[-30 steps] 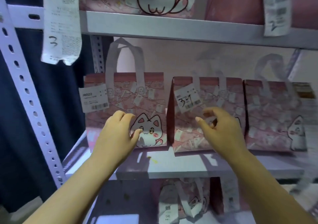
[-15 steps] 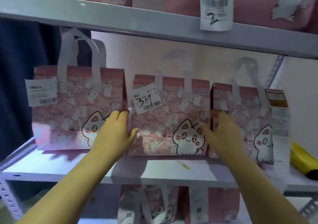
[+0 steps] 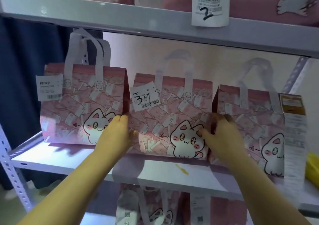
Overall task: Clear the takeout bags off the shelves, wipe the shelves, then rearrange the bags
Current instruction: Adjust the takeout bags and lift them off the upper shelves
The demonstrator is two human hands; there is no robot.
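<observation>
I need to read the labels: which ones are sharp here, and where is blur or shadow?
Head view: the label on the middle bag reads 34 clearly; the long receipt at right is smeared; shadows fall on the shelf.

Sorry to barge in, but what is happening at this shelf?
A person is taking hold of the middle bag, one of three pink cat-print bags standing in a row on the shelf. The left hand grips its left edge and the right hand grips its right edge, fingers tucked into the gaps beside the left bag and right bag. It is not yet lifted.
</observation>
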